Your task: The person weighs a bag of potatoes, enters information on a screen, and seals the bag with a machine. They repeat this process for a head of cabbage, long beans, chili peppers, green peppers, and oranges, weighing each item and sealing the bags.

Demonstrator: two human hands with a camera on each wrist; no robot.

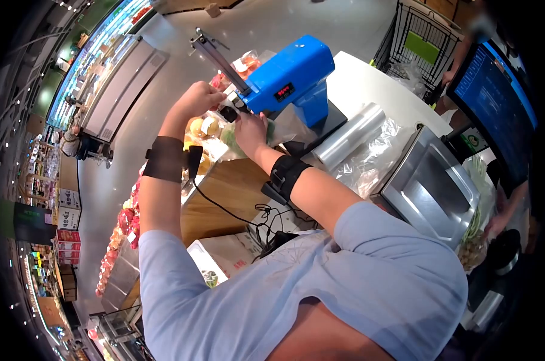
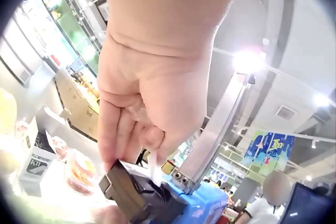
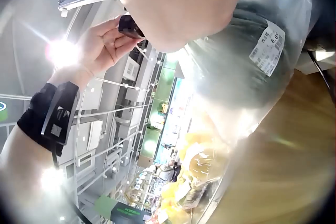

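In the head view both hands are at the black front part (image 2: 144,195) of a blue machine (image 1: 296,75) with a red number display. My left hand (image 1: 195,99) comes from the left and above. Its thumb and fingers pinch a thin white strip (image 2: 155,169) at the top of the black part. Lower down, my right hand (image 1: 251,133) holds the black part from the near side; its fingertips are hidden in the right wrist view. Under the right hand lies a bagged green item (image 3: 231,71) with a white price label (image 3: 269,48). A grey metal arm (image 1: 218,60) rises from the machine.
Bagged yellow fruit (image 1: 201,126) lies left of the machine. To its right are a roll of clear film (image 1: 351,135) and a steel scale (image 1: 429,186). A wooden counter side (image 1: 218,207), black cables (image 1: 266,219) and a monitor (image 1: 495,108) are near. A shopping cart (image 1: 420,45) stands behind.
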